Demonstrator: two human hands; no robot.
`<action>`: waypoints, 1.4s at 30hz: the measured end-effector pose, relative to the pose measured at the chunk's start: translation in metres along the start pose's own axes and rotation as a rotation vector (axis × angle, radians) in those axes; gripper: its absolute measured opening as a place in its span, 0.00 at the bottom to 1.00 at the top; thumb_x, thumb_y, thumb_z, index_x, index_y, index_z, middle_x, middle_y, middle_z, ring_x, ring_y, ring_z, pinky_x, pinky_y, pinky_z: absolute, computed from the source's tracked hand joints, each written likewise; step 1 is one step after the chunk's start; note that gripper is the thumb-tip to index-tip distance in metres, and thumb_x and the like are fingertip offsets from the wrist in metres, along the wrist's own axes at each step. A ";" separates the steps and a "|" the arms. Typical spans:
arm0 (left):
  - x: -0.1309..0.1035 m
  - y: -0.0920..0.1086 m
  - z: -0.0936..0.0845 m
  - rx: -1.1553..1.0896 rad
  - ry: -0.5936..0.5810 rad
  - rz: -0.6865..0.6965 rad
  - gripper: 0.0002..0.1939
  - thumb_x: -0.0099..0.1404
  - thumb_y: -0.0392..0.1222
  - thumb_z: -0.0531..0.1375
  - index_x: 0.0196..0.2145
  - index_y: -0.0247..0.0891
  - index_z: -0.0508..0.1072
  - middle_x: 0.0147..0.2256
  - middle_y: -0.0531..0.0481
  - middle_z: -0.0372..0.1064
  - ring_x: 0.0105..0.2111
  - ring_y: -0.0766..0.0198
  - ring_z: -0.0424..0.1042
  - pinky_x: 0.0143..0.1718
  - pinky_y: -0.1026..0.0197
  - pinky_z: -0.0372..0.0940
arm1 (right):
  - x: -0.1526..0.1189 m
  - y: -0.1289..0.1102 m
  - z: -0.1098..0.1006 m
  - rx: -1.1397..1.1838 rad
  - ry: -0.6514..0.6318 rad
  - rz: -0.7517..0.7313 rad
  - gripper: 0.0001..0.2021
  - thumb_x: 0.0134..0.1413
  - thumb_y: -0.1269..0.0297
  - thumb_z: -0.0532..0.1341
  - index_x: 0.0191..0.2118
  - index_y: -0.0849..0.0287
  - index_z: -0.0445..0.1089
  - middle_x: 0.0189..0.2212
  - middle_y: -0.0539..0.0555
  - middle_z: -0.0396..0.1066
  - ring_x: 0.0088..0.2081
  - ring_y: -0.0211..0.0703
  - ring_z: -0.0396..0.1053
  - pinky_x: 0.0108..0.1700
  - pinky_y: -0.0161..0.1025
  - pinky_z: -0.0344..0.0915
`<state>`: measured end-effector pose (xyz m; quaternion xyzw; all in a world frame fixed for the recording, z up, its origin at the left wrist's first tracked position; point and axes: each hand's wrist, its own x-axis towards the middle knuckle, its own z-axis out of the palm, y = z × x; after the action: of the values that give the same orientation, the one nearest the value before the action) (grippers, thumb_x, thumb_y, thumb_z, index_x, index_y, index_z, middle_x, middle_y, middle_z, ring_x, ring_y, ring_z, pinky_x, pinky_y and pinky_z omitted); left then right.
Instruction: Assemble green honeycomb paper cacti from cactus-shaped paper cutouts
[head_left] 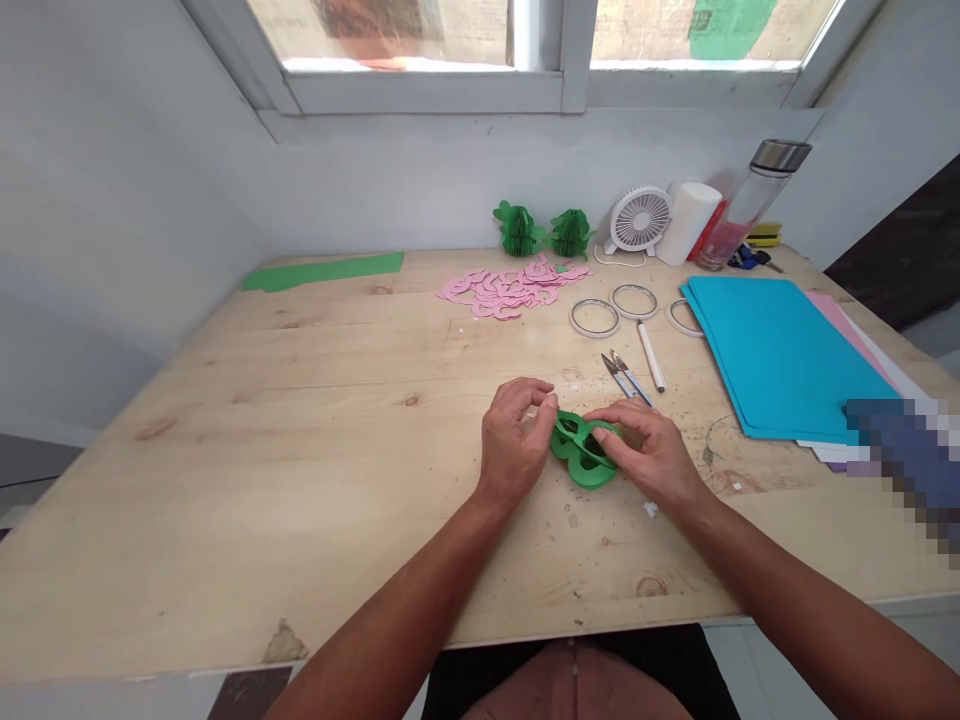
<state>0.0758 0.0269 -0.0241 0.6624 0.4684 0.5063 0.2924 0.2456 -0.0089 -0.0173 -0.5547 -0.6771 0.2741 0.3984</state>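
Between my hands, just above the wooden table [360, 450], is a green paper cutout [589, 470] with rounded lobes and openings, made of several layers. My right hand [649, 450] grips its right side, thumb and fingers pressed on the paper. My left hand [517, 435] is closed at its upper left edge, thumb against fingertips; the pinched part is mostly hidden. Right behind the cutout lie thread snips [626, 378], blades pointing away, their lower end partly covered by my right hand. A white pen [651, 357] rests beside them.
Pink paper cutouts [510, 292] lie piled farther back. Behind them stand two green paper ornaments [517, 230]. Tape rolls [595, 317], a white fan [640, 220], a tilted bottle [750, 205] and blue sheets [795, 350] occupy the right. A green paper strip [322, 272] lies back left.
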 end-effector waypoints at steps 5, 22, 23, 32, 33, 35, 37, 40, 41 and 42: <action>-0.001 -0.001 0.001 0.001 -0.083 0.079 0.12 0.61 0.33 0.55 0.42 0.41 0.73 0.42 0.48 0.72 0.45 0.59 0.70 0.48 0.53 0.65 | -0.001 0.000 0.001 -0.012 -0.008 -0.022 0.07 0.52 0.66 0.59 0.36 0.55 0.75 0.30 0.53 0.74 0.36 0.45 0.69 0.43 0.46 0.62; 0.001 -0.004 -0.002 0.042 -0.294 0.084 0.08 0.60 0.36 0.57 0.36 0.41 0.74 0.35 0.49 0.73 0.37 0.61 0.72 0.38 0.58 0.68 | 0.001 -0.002 0.000 0.080 0.041 0.088 0.07 0.51 0.64 0.59 0.27 0.58 0.73 0.26 0.52 0.72 0.31 0.41 0.68 0.36 0.39 0.63; 0.001 -0.003 -0.002 0.059 -0.265 0.119 0.08 0.60 0.36 0.57 0.37 0.41 0.74 0.36 0.49 0.73 0.38 0.60 0.72 0.39 0.57 0.68 | 0.001 -0.002 0.001 0.130 0.035 0.118 0.07 0.51 0.64 0.59 0.27 0.58 0.72 0.25 0.52 0.72 0.31 0.41 0.68 0.35 0.38 0.63; -0.009 0.022 0.001 0.179 -0.220 0.510 0.04 0.59 0.35 0.59 0.28 0.41 0.70 0.25 0.51 0.69 0.34 0.59 0.66 0.42 0.51 0.63 | 0.001 -0.004 0.001 0.399 -0.023 0.305 0.12 0.51 0.58 0.59 0.25 0.60 0.71 0.22 0.50 0.69 0.25 0.36 0.64 0.27 0.34 0.61; -0.009 0.023 0.002 0.214 -0.248 0.516 0.05 0.60 0.35 0.58 0.27 0.41 0.70 0.24 0.52 0.69 0.33 0.59 0.66 0.41 0.51 0.62 | 0.002 -0.003 0.001 0.391 -0.022 0.304 0.12 0.52 0.58 0.59 0.25 0.60 0.71 0.22 0.50 0.70 0.25 0.36 0.64 0.27 0.34 0.61; -0.010 0.022 0.004 0.264 -0.296 0.519 0.06 0.60 0.35 0.57 0.26 0.41 0.70 0.23 0.52 0.69 0.32 0.59 0.66 0.41 0.51 0.61 | 0.002 -0.002 0.001 0.348 -0.017 0.286 0.13 0.53 0.58 0.58 0.24 0.60 0.71 0.22 0.50 0.70 0.26 0.37 0.65 0.29 0.35 0.62; -0.011 0.019 0.005 0.293 -0.329 0.514 0.06 0.60 0.34 0.55 0.27 0.41 0.70 0.24 0.52 0.69 0.31 0.60 0.66 0.40 0.52 0.60 | 0.002 -0.001 -0.001 0.244 -0.019 0.226 0.14 0.54 0.59 0.56 0.24 0.60 0.71 0.22 0.50 0.69 0.27 0.38 0.65 0.31 0.36 0.62; -0.012 0.013 0.008 0.329 -0.328 0.497 0.05 0.60 0.33 0.55 0.31 0.39 0.69 0.24 0.51 0.69 0.31 0.60 0.66 0.40 0.53 0.59 | 0.003 0.000 -0.005 -0.001 -0.039 0.090 0.13 0.56 0.63 0.55 0.23 0.58 0.70 0.22 0.50 0.68 0.30 0.40 0.65 0.35 0.38 0.61; -0.012 0.012 0.008 0.337 -0.321 0.489 0.04 0.60 0.33 0.55 0.31 0.39 0.69 0.24 0.51 0.68 0.31 0.60 0.66 0.40 0.53 0.59 | 0.003 0.000 -0.007 -0.075 -0.043 0.057 0.12 0.56 0.64 0.55 0.24 0.58 0.70 0.22 0.50 0.68 0.31 0.40 0.65 0.37 0.39 0.61; -0.013 0.011 0.009 0.340 -0.313 0.479 0.04 0.60 0.33 0.55 0.32 0.38 0.69 0.24 0.51 0.68 0.31 0.60 0.66 0.40 0.53 0.59 | 0.003 -0.001 -0.009 -0.130 -0.041 0.038 0.11 0.56 0.65 0.56 0.25 0.58 0.70 0.24 0.51 0.69 0.32 0.41 0.65 0.38 0.39 0.61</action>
<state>0.0872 0.0117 -0.0225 0.8628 0.3263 0.3673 0.1188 0.2522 -0.0070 -0.0115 -0.5864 -0.6909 0.2482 0.3424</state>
